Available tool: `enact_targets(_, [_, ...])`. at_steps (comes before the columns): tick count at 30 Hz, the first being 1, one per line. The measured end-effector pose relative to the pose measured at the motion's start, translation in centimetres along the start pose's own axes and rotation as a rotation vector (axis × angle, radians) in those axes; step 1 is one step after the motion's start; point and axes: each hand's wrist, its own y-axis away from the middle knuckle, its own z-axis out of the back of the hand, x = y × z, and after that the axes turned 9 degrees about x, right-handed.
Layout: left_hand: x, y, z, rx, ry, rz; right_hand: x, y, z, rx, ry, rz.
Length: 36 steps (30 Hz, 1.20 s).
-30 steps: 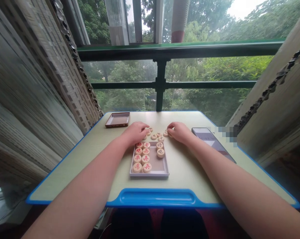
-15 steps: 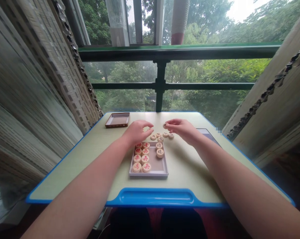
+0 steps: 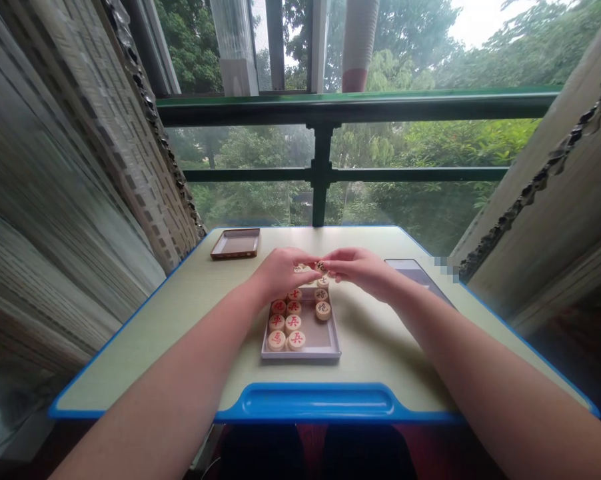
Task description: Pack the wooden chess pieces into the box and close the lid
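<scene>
Cream, with a blue edge, our worktop (image 3: 380, 353) stood before a green railing (image 3: 380, 107). We had a round piece (image 3: 321, 266) raised in our right hand (image 3: 359, 269), its fingers pinched together on the rim, the dark-marked face towards us. Our left hand (image 3: 283, 272) met it from the left with thumb and forefinger a little apart at the piece; whether they gripped it too, we could not tell. That piece hung between our hands, above the far end of the white box (image 3: 318, 333). Red pieces (image 3: 293, 323) filled two columns along the box's left, and two black pieces (image 3: 323, 311) sat at its far right. Just beyond lay a loose piece (image 3: 323, 281). We had a phone (image 3: 413, 273) at far right and a brown tray (image 3: 236, 243) at far left.
</scene>
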Motion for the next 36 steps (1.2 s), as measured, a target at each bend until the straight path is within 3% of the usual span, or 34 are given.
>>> enact_targets(3, [-0.5, 0.1, 0.4, 0.032, -0.010, 0.035, 0.4, 0.2, 0.1, -0.083, -0.037, -0.040])
enact_targets(5, [-0.7, 0.3, 0.9, 0.127, -0.005, 0.097, 0.7, 0.5, 0.2, -0.114, 0.091, -0.126])
enact_targets(7, [-0.7, 0.5, 1.4, 0.219, 0.009, 0.164, 1.1, 0.9, 0.2, -0.072, 0.314, -0.238])
enact_targets(10, [-0.3, 0.7, 2.0, 0.253, 0.027, 0.244, 1.5, 1.5, -0.1, 0.025, 0.529, -0.360])
enact_targets(17, [0.7, 0.7, 2.2, 0.288, 0.035, 0.311, 1.3, 1.9, -1.3, 0.161, 0.346, -0.538])
enact_targets(20, [0.5, 0.8, 2.5, 0.299, 0.024, 0.299, 1.0, 1.9, -1.5, 0.190, 0.288, -0.537])
enact_targets(27, [0.4, 1.1, 2.9, 0.515, 0.126, 0.323, 0.8, 1.7, -1.9, 0.146, 0.239, -0.514])
enact_targets(32, [1.0, 1.1, 2.8, 0.472, 0.163, 0.337, 0.4, 1.4, -2.5, 0.110, 0.239, -0.472])
enact_targets(36, [0.3, 1.2, 3.1, 0.528, 0.188, 0.340, 0.0, 1.0, -2.4, 0.059, 0.306, -0.391])
